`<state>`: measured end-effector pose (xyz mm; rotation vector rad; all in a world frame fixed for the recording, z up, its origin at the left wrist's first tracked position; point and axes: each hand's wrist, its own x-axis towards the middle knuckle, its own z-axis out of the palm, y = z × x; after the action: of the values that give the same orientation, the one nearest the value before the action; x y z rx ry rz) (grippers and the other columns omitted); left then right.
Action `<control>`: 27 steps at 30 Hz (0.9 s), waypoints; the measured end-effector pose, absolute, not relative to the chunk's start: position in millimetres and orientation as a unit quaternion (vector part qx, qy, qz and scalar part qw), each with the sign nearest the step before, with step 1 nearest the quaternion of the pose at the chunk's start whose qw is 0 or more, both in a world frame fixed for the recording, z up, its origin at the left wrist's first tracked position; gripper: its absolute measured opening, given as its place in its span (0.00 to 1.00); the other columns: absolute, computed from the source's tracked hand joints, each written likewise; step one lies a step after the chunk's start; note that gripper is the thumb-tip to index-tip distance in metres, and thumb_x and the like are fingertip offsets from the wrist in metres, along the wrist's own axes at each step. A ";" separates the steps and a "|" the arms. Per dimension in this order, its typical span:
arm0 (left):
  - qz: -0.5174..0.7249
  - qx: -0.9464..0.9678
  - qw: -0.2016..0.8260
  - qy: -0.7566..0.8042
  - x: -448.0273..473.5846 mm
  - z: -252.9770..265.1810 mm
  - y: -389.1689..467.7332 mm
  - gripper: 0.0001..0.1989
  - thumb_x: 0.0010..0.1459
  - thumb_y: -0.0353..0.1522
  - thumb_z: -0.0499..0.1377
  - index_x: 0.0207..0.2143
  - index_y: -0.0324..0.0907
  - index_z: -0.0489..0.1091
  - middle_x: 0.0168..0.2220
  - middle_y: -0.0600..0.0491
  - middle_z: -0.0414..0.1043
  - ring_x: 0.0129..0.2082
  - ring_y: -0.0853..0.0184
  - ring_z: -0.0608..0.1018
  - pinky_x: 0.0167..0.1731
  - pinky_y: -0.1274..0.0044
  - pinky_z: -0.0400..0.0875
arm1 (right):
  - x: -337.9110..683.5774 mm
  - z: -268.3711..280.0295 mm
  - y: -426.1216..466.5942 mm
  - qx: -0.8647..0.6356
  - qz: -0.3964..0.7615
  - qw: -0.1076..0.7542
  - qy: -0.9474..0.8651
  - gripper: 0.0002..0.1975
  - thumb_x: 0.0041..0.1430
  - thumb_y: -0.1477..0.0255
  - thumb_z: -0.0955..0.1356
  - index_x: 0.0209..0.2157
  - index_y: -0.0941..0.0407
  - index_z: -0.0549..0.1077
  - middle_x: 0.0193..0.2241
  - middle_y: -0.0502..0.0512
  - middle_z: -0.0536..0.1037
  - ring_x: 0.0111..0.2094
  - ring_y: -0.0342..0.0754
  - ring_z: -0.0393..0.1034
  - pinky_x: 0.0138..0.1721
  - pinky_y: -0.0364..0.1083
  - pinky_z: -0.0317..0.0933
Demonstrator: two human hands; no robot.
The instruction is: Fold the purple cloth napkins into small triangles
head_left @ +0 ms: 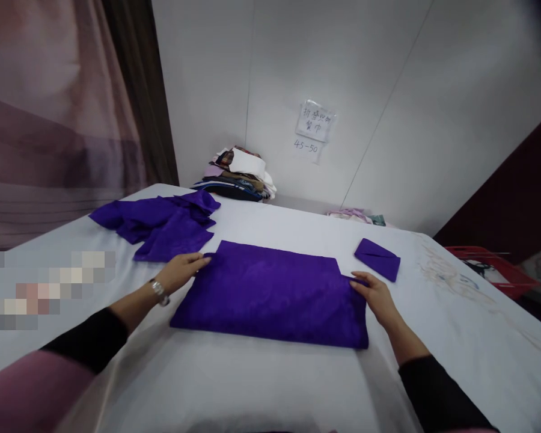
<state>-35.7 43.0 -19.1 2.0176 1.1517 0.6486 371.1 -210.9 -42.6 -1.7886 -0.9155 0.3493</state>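
A purple cloth napkin (275, 294) is spread in front of me on the white-covered table (247, 379), with one part folded over another. My left hand (183, 270) pinches its upper left corner between thumb and fingers. At the upper right corner my right hand (376, 294) grips the edge in the same way. The back strip of the napkin shows beyond the edge that both hands hold. Behind my left hand lies a loose heap of purple napkins (171, 222). A small folded purple napkin (379, 258) rests just beyond my right hand.
Against the wall stands a stack of folded clothes (238, 174). More fabric (356, 215) shows behind the table's back edge. A paper sign (315, 120) hangs on the wall. At the right is a red basket (518, 279), and a curtain (58, 108) hangs at the left.
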 end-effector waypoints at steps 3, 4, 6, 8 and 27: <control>0.202 0.797 0.309 0.478 -6.5 -33.1 76.0 0.17 0.50 0.46 0.50 0.20 0.42 0.62 0.20 0.58 0.62 0.23 0.70 0.67 0.24 0.80 0.63 | 389.5 -56.4 -175.0 -0.752 0.158 0.524 -0.368 0.22 0.40 0.65 0.69 0.39 0.59 0.73 0.31 0.55 0.77 0.28 0.47 0.70 0.29 0.45 0.64; 0.190 0.799 0.281 0.496 2.1 -37.6 84.8 0.17 0.50 0.45 0.49 0.20 0.42 0.62 0.20 0.57 0.63 0.22 0.70 0.68 0.23 0.80 0.62 | 394.7 -61.7 -165.2 -0.757 0.157 0.518 -0.366 0.22 0.39 0.65 0.69 0.39 0.59 0.73 0.30 0.55 0.77 0.27 0.47 0.70 0.28 0.45 0.63; 0.168 0.805 0.237 0.517 16.6 -45.5 98.4 0.15 0.50 0.42 0.49 0.18 0.42 0.62 0.19 0.57 0.64 0.23 0.69 0.69 0.24 0.80 0.61 | 403.8 -72.0 -149.0 -0.768 0.148 0.504 -0.367 0.22 0.39 0.66 0.68 0.39 0.60 0.73 0.28 0.54 0.76 0.25 0.46 0.69 0.26 0.44 0.62; 0.155 0.809 0.214 0.524 27.1 -51.7 107.0 0.15 0.51 0.40 0.48 0.18 0.42 0.62 0.19 0.56 0.65 0.25 0.68 0.70 0.25 0.80 0.61 | 411.3 -80.7 -136.9 -0.777 0.138 0.491 -0.368 0.20 0.39 0.67 0.67 0.37 0.59 0.73 0.28 0.54 0.77 0.25 0.46 0.69 0.26 0.44 0.62; 0.088 0.821 0.088 0.557 50.6 -74.6 128.9 0.18 0.58 0.39 0.45 0.36 0.41 0.71 0.42 0.45 0.73 0.41 0.57 0.74 0.35 0.73 0.66 | 432.3 -105.4 -90.1 -0.878 0.020 0.304 -0.369 0.19 0.49 0.65 0.65 0.44 0.56 0.72 0.36 0.57 0.76 0.38 0.51 0.70 0.37 0.46 0.60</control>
<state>50.6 128.9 -74.6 2.4436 1.6582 0.2615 432.3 -90.1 -105.4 -2.3262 -0.9779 0.0539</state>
